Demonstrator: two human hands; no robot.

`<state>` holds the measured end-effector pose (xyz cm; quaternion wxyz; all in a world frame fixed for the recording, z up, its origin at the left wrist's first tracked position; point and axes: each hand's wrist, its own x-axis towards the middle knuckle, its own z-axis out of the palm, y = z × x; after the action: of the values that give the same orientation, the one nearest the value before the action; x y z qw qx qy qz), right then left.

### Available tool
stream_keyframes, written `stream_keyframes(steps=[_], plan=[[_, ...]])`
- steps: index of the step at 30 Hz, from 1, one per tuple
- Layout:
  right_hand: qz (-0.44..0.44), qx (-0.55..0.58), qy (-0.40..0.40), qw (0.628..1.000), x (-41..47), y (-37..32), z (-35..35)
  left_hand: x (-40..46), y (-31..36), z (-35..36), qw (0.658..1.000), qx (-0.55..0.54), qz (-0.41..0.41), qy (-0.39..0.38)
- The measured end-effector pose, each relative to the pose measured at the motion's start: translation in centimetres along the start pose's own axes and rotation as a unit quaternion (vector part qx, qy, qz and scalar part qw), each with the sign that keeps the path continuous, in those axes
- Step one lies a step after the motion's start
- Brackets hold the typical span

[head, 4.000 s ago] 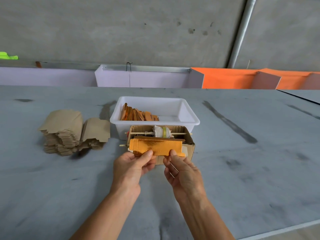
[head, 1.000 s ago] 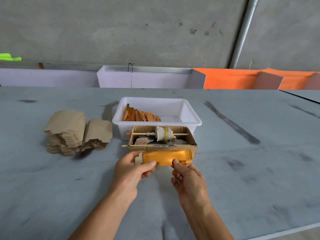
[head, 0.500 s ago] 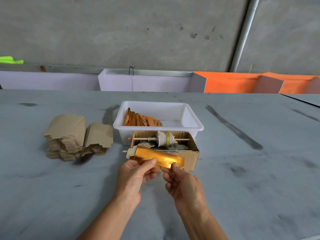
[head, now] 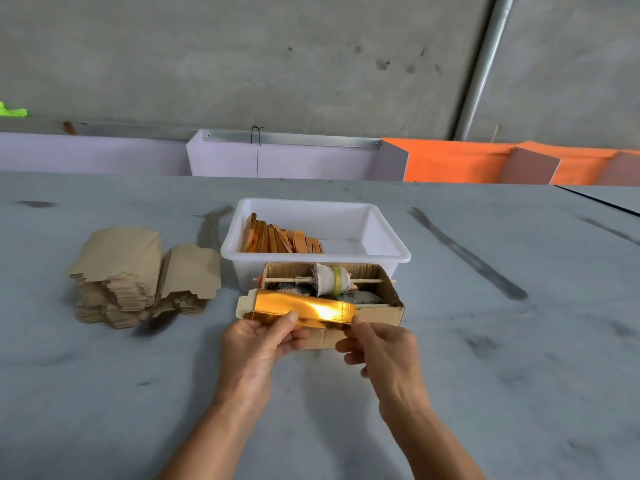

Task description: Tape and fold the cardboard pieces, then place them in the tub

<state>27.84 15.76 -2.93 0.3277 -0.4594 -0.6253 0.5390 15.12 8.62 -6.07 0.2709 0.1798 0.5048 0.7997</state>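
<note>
A folded gold-faced cardboard piece (head: pixel 304 310) is held level just in front of the brown cardboard box (head: pixel 388 315). My left hand (head: pixel 258 344) pinches its lower left edge and my right hand (head: pixel 379 344) pinches its right end. Inside the box a tape roll (head: pixel 330 279) sits on a wooden stick. Behind the box stands the white tub (head: pixel 388 244), with several folded gold pieces (head: pixel 280 239) leaning in its left half. Two stacks of flat brown cardboard pieces (head: pixel 138 275) lie to the left on the table.
The grey table (head: pixel 502 341) stretches wide to the right and toward me. White and orange partition panels (head: pixel 298 161) run along its far edge, under a concrete wall with a metal pipe (head: pixel 481 64).
The gold piece has been lifted from the box's front edge, folded narrower and turned level. My hands moved slightly apart along it, and the view has shifted a little.
</note>
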Motion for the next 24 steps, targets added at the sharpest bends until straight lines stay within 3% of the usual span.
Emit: stream_keyframes(steps=[4,7,11,15,24], plan=[[-0.146,-0.138,0.109,0.974,1.4,-1.2,-1.4,0.0,0.2,-0.1,1.000,0.001,0.007,0.006],[-0.193,-0.234,0.078,0.950,4.0,-2.8,-1.7,-0.2,0.2,-0.1,1.000,0.002,0.008,0.009],[-0.149,-0.380,-0.020,0.913,7.4,-3.6,-1.3,-0.9,0.3,-0.3,1.000,-0.007,0.017,0.003],[-0.115,-0.458,-0.092,0.877,9.6,-3.9,-0.9,-1.2,0.3,-0.6,0.999,-0.017,0.028,-0.005],[-0.135,-0.547,-0.123,0.817,10.7,-3.4,0.5,-1.3,0.2,-0.7,0.999,-0.012,0.014,-0.030]])
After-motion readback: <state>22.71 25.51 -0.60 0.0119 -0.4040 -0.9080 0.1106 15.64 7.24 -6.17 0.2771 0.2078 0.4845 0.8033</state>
